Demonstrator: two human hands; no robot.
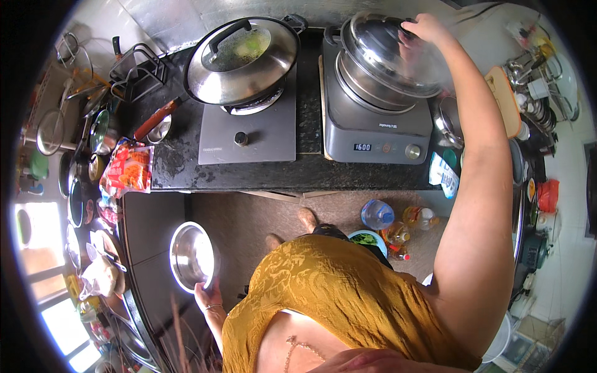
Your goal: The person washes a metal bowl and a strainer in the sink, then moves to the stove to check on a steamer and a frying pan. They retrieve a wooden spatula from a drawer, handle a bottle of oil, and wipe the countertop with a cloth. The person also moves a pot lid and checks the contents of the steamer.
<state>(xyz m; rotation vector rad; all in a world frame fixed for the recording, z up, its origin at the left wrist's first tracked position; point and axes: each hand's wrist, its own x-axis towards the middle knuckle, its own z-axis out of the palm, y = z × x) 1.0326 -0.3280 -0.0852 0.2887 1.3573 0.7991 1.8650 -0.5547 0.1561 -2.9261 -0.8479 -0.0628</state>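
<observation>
My left hand (208,295) grips the rim of a stainless steel bowl (183,254), held low at my left side, away from the counter. Its shiny inside faces upward. My right hand (422,29) reaches far forward and grasps the dark handle of a domed steel lid (373,42). The lid sits tilted over a steel pot (366,86), and steam drifts out at its right side. Whether the lid still touches the pot's rim, I cannot tell. Under the pot is a grey Joyoung induction cooker (345,133) with a lit display.
A covered wok (233,77) stands on the gas stove (261,137), its wooden handle (156,119) pointing left. Food packets (128,168) lie at the counter's left edge. A knife rack (140,70) stands behind. Bottles (396,233) and a basin of greens (366,239) are on the floor.
</observation>
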